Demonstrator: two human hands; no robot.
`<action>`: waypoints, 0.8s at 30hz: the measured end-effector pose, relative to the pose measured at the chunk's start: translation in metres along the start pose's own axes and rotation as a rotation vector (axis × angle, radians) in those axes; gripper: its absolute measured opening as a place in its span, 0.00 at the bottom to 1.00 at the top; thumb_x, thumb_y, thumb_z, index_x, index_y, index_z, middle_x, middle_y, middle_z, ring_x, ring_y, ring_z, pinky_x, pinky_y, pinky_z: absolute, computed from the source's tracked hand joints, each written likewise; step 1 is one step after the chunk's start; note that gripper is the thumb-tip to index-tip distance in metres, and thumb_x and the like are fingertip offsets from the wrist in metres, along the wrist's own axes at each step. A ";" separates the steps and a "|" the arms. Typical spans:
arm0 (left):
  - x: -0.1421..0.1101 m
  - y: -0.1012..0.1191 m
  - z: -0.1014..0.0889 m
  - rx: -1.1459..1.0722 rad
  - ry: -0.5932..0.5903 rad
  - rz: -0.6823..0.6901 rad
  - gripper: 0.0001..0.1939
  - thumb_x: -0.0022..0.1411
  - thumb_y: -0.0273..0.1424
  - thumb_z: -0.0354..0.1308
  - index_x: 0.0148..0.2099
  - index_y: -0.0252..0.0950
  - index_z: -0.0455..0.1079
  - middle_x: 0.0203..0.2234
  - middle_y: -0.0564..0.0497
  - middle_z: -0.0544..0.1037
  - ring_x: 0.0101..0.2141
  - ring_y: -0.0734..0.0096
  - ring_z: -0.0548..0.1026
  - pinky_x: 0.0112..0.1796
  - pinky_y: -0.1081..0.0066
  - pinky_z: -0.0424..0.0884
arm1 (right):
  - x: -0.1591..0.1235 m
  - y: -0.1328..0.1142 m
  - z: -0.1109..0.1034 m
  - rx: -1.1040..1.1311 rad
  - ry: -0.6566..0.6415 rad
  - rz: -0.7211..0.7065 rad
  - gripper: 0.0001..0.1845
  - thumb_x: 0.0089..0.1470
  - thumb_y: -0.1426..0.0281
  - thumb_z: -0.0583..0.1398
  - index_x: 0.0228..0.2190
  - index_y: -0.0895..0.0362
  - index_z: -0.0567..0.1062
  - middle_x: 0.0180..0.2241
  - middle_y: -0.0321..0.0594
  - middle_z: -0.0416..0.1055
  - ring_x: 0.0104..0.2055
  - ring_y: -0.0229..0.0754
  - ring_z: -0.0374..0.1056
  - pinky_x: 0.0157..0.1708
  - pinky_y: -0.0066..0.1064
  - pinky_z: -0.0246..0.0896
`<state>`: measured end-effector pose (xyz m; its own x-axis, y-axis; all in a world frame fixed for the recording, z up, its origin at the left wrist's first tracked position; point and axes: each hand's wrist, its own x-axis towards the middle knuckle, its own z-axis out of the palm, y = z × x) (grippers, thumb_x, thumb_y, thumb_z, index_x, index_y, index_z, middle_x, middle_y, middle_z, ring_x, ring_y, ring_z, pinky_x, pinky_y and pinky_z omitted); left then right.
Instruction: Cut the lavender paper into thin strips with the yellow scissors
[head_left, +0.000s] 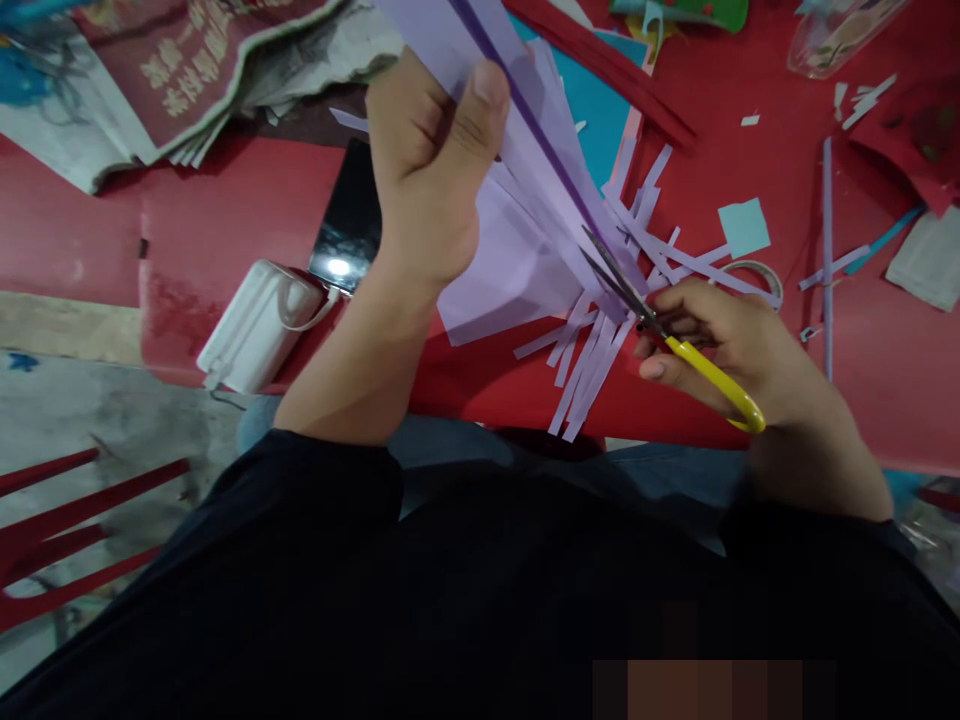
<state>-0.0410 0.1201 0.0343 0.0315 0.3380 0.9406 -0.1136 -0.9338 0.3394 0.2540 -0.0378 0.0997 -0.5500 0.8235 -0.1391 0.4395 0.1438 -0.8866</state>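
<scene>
My left hand (442,160) is closed on a lilac paper sheet (536,150), thumb on top, holding it up over the table. A dark lengthwise gap or fold runs down this paper. My right hand (712,340) grips yellow-handled scissors (712,380), their blades parted at the lower end of the paper. Whether the blades touch the paper I cannot tell. Below lies another lilac sheet (502,260) on the red tabletop. Several narrow lilac paper strips (589,375) are scattered under the scissors, and more lie to their right.
A white power bank (262,325) is cabled to a black phone (349,220) beside my left forearm. Newspaper (315,75) covers the back left. Blue paper (604,85), red strips (600,60), a tape roll (761,275) and a pale blue square (744,228) lie behind and right.
</scene>
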 end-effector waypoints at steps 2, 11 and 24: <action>-0.003 -0.002 0.006 -0.064 0.004 -0.028 0.37 0.71 0.65 0.53 0.33 0.35 0.73 0.18 0.55 0.64 0.19 0.79 0.60 0.23 0.68 0.50 | 0.001 -0.004 -0.001 -0.028 0.017 -0.022 0.21 0.59 0.52 0.74 0.44 0.49 0.73 0.32 0.36 0.79 0.29 0.43 0.73 0.27 0.36 0.66; 0.008 0.061 0.011 -0.061 -0.114 -0.590 0.27 0.74 0.50 0.63 0.30 0.34 0.73 0.25 0.51 0.65 0.28 0.73 0.63 0.32 0.69 0.57 | 0.004 -0.005 0.001 -0.146 0.040 -0.064 0.22 0.61 0.50 0.72 0.39 0.53 0.74 0.26 0.29 0.70 0.24 0.34 0.62 0.25 0.30 0.55; -0.015 -0.010 -0.008 -0.277 -0.193 -0.265 0.37 0.62 0.68 0.60 0.35 0.35 0.77 0.20 0.54 0.63 0.19 0.77 0.58 0.18 0.70 0.52 | 0.006 0.000 0.010 -0.061 0.192 -0.085 0.25 0.55 0.47 0.75 0.35 0.56 0.79 0.21 0.30 0.73 0.21 0.33 0.64 0.22 0.28 0.56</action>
<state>-0.0486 0.1249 0.0169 0.2777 0.5094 0.8145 -0.3377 -0.7420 0.5791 0.2434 -0.0382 0.0942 -0.4444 0.8954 0.0263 0.4430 0.2452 -0.8624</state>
